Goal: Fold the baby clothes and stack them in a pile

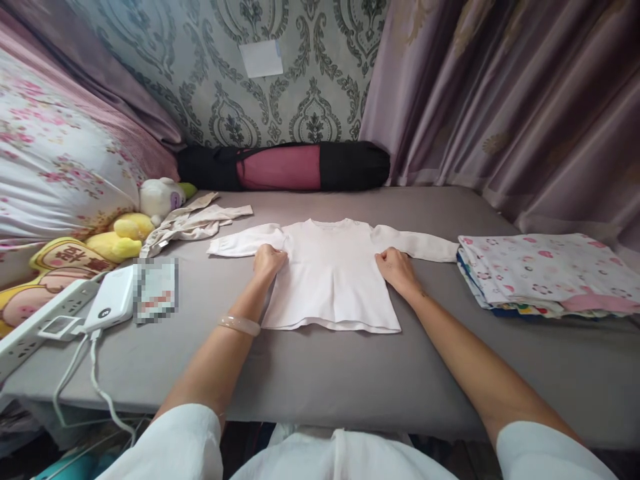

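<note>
Shirt, head view: a small white long-sleeved shirt (333,280) lies flat on the grey sheet (320,380) in the middle of the frame
Left hand: the left hand (270,260), left of centre, has its fingers curled in and looks clamped on the shirt's side just below the sleeve (245,241)
Right hand: the right hand (395,268), right of centre, looks clamped the same way on the opposite side; the two hands are well apart, with the shirt's body between them
Weight and feel: probably very light, soft and limp, easily creased, not fragile and with little slip
Where to hold: a pinch at both side edges under the arms seems sound; the shoulders or the hem (333,327) corners would likely also serve
Direction: the collar (330,225) points to the top of the frame, the hem to the bottom
Long axis: longest from cuff to cuff, running left to right across the frame, both sleeves spread outward
Right cuff: ends at the folded cloths (545,270) on the right of the frame; whether it touches them I cannot tell
Leggings: pale leggings (200,220) lie loosely heaped beyond the left sleeve, left of centre
</note>
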The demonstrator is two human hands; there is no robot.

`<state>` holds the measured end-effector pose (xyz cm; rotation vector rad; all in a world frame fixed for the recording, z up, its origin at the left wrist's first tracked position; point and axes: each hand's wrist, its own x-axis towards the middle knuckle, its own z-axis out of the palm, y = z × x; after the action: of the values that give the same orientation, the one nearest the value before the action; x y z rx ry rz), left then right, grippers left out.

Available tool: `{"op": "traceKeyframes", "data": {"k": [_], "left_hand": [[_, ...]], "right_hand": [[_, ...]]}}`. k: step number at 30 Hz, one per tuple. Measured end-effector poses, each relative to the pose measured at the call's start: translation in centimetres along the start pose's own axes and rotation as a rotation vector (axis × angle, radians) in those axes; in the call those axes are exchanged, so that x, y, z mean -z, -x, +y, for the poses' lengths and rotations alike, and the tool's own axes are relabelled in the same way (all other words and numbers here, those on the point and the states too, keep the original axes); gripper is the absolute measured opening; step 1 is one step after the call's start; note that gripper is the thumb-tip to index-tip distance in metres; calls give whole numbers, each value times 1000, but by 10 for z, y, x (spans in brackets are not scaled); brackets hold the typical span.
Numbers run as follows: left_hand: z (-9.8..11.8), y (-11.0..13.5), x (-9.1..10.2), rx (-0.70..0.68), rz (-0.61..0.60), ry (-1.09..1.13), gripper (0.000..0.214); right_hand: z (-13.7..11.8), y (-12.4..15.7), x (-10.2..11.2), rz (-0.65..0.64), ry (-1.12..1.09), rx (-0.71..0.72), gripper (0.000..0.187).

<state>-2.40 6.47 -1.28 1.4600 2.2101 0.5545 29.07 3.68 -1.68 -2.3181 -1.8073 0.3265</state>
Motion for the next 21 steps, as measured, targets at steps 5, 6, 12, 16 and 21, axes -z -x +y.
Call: {"op": "traceKeyframes", "data": {"k": [5, 6, 12, 16, 21], "left_hand": [[-2, 0, 0, -85, 50, -115, 21], [-2, 1, -1, -124, 89, -185, 22], [-9, 19, -2, -322, 220, -416, 31], [-25, 42, 5, -243, 94, -321, 31], [-45, 83, 13, -209, -55, -195, 28]], "right_hand": [[-3, 7, 4, -1, 38, 12, 32], [-3, 8, 4, 10, 51, 16, 32], [-1, 13, 7, 16, 77, 28, 33], [6, 34, 13, -102, 78, 38, 40], [17, 77, 18, -236, 92, 90, 46]]}}
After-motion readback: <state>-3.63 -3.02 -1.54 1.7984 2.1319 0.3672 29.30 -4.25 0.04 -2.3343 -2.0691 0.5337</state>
